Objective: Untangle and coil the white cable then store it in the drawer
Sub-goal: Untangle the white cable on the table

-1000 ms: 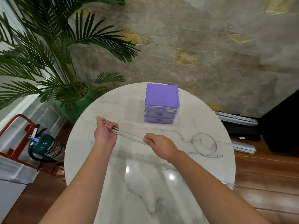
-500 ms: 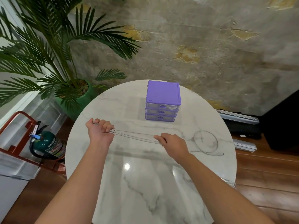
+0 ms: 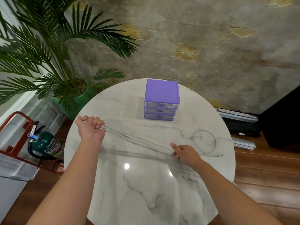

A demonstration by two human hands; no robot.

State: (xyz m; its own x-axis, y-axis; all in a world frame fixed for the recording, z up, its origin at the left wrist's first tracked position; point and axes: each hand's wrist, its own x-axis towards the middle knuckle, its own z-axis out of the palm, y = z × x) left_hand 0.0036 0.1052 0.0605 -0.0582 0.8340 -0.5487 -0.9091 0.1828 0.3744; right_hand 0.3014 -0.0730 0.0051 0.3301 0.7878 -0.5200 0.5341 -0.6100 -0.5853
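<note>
Where the round marble table [image 3: 146,192] lies nearest the camera, the right hand [image 3: 186,154] pinches several strands of the white cable [image 3: 138,141] with curled fingers, index finger pointing out, while the left hand [image 3: 90,128], well apart at the table's left edge, is fisted round the other end of the same strands, which stretch between the two just above the tabletop. To the right a loop of the cable lies flat on the marble with its plug end trailing toward the rim, and farther back stands the purple drawer unit [image 3: 162,93], its three clear drawers pushed in. Beyond the table, a potted palm [image 3: 48,51] and a green fire extinguisher [image 3: 47,145] stand at left.
</note>
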